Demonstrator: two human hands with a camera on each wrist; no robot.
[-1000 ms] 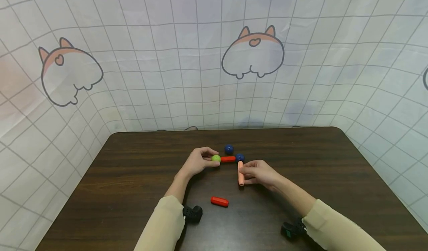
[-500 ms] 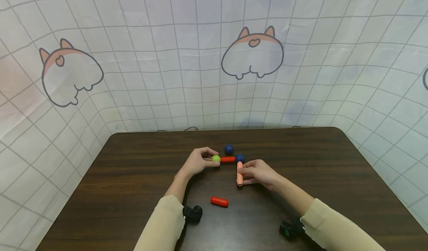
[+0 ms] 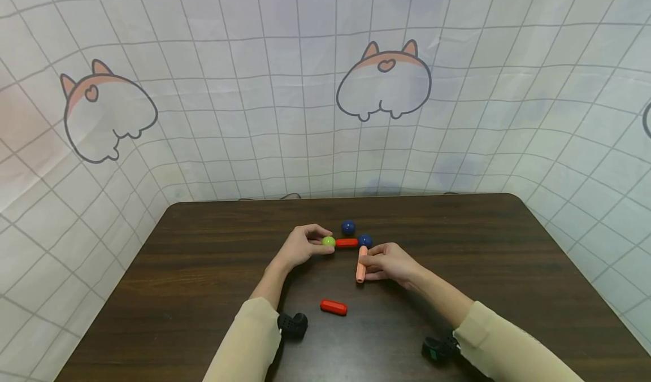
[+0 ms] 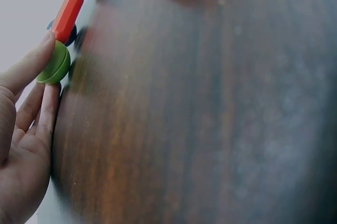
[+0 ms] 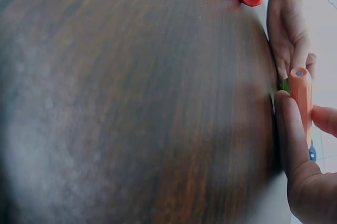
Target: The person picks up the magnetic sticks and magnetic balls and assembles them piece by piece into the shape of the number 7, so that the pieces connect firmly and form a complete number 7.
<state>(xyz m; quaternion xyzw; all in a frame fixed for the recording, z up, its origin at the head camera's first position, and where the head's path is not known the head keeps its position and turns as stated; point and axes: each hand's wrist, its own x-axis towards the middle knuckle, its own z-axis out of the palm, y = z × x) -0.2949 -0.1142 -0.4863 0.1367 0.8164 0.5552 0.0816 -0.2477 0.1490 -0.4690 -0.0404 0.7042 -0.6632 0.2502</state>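
In the head view my left hand (image 3: pixel 299 247) pinches a lime-green ball (image 3: pixel 328 241) between thumb and fingers. A red rod (image 3: pixel 347 243) runs from that ball to a dark blue ball (image 3: pixel 364 240), in one line. My right hand (image 3: pixel 395 264) holds a light orange rod (image 3: pixel 361 267) by its sides. Its far end meets the blue ball, and its near end points back toward me. The right wrist view shows a pale round spot on the near end of the orange rod (image 5: pixel 301 90). Whether rod and ball are firmly joined, I cannot tell.
Just behind the red rod lies a second blue ball (image 3: pixel 348 227). A loose red rod (image 3: pixel 333 307) lies nearer to me, between the forearms. All rests on a dark wooden table (image 3: pixel 203 269), with a white checked curtain (image 3: pixel 285 116) behind it.
The near end of the orange rod has swung a little to the left, and my right hand has shifted left with it. The left hand and green ball have stayed in place.
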